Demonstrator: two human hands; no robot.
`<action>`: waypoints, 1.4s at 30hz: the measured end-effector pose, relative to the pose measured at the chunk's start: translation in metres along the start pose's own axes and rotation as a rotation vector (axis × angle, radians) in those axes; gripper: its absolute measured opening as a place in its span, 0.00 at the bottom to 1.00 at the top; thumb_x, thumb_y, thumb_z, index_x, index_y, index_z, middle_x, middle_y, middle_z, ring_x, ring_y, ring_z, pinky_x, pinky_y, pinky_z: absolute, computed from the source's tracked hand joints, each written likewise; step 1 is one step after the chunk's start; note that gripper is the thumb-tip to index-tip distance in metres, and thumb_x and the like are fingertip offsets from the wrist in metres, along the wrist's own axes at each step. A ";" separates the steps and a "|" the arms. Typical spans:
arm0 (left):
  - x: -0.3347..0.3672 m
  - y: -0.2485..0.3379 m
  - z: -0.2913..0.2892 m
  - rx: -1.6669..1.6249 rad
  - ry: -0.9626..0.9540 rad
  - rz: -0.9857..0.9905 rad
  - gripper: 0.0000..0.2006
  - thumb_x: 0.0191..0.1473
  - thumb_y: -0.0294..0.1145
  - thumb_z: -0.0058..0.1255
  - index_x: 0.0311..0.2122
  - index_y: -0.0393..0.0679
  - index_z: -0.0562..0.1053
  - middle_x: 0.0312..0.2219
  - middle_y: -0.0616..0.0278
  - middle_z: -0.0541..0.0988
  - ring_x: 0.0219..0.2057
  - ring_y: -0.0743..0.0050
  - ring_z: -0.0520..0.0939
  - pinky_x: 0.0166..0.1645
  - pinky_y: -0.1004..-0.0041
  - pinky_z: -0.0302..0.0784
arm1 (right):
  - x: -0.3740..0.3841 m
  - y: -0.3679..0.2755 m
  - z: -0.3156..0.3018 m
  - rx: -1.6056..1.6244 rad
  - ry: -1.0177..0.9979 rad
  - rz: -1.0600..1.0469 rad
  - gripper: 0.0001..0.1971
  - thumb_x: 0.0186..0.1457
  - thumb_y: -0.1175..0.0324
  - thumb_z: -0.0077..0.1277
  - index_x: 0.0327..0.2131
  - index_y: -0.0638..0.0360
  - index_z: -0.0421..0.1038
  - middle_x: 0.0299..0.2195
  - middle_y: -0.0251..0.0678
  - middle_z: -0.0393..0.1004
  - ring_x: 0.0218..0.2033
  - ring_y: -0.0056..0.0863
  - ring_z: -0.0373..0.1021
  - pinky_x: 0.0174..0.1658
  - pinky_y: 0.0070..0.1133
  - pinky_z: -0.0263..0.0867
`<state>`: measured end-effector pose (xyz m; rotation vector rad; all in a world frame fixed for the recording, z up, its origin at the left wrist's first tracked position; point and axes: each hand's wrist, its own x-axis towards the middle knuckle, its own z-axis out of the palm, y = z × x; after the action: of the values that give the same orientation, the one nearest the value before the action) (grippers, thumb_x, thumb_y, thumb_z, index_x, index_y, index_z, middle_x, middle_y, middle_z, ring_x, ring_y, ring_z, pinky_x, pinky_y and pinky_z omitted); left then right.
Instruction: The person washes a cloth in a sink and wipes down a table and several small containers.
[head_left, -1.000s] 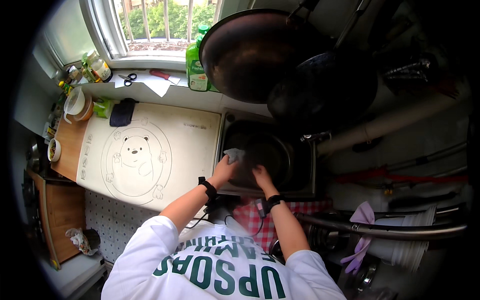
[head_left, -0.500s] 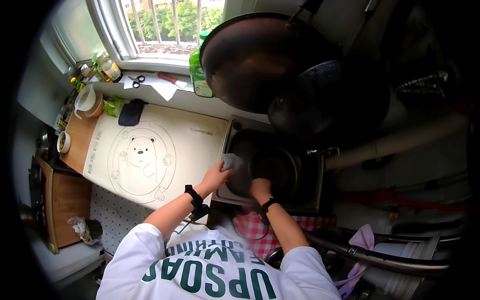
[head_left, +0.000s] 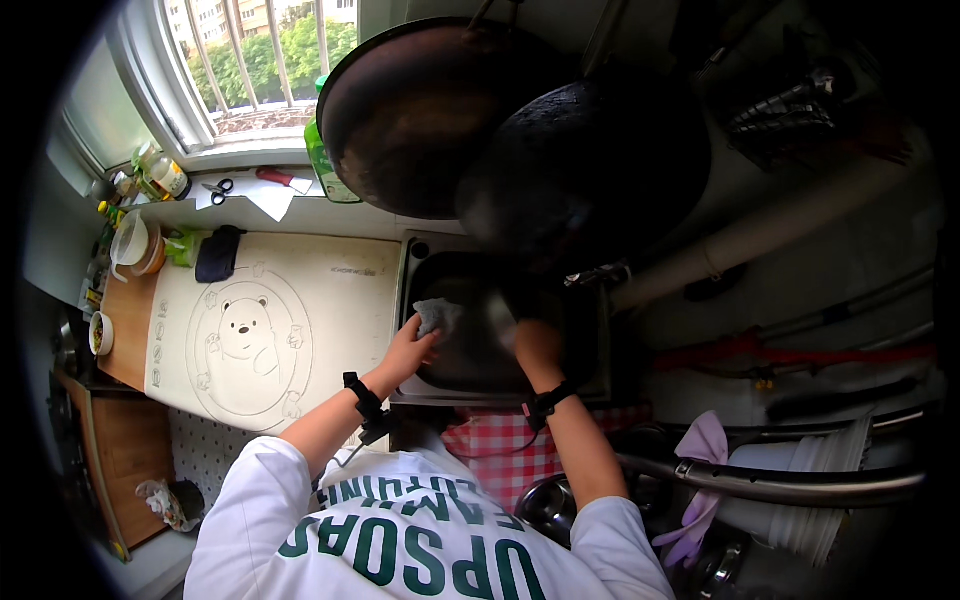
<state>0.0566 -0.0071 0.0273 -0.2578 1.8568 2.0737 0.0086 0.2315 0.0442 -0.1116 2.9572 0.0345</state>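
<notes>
Two hands (head_left: 408,348), one grey cloth (head_left: 436,315)

Pans (head_left: 430,125) crowd the sink (head_left: 445,243) from beyond, leaving passage at left.

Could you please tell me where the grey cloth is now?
In the head view, the grey cloth is in the left hand, at the left side of the sink, right of the white board with the bear drawing.

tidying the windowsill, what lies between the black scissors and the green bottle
In the head view, a red-handled tool and part of a white sheet lie between the black scissors and the green bottle.
</notes>
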 end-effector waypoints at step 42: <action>0.000 -0.002 -0.007 0.081 -0.090 -0.019 0.18 0.54 0.37 0.48 0.48 0.45 0.64 0.28 0.66 0.74 0.23 0.81 0.74 0.26 0.81 0.68 | -0.011 -0.043 0.093 0.151 0.013 -0.322 0.07 0.45 0.74 0.44 0.25 0.61 0.74 0.25 0.47 0.73 0.27 0.40 0.72 0.29 0.33 0.68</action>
<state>0.0566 -0.0142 0.0247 -0.1584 1.8719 1.9589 0.0400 0.1921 -0.0462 -0.5641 2.9023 -0.2328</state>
